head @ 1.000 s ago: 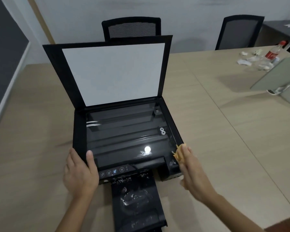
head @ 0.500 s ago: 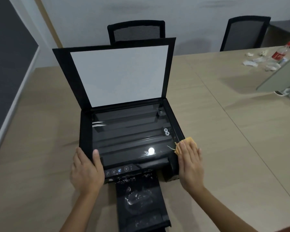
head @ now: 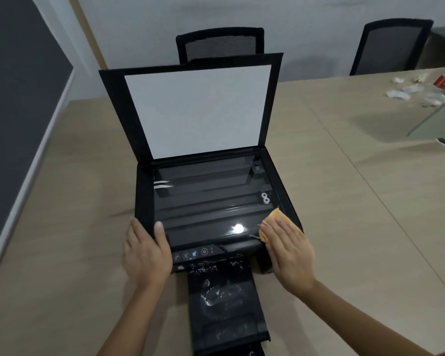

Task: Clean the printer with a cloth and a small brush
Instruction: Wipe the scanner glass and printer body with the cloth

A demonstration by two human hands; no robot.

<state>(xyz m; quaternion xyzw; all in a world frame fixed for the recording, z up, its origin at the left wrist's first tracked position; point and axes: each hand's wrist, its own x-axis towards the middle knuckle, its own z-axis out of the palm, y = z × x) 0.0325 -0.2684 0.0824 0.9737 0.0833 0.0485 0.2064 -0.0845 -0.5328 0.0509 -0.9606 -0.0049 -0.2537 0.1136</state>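
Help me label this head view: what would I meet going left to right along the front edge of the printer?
Left hand gripping the front-left corner → control panel → bright light reflection on the scanner glass → orange cloth → right hand pressing it flat.

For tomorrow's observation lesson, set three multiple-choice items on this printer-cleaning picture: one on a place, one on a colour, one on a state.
1. Where does the cloth lie?
A. on the output tray
B. at the glass's front right corner
C. on the table

2. What colour is the cloth?
A. blue
B. white
C. orange-yellow

3. The scanner lid is:
A. raised
B. shut
C. removed

Answers: B, the right hand presses the small orange-yellow cloth flat on the front right corner of the black printer; C, its visible edge is orange-yellow; A, the white-lined scanner lid stands up behind the glass.
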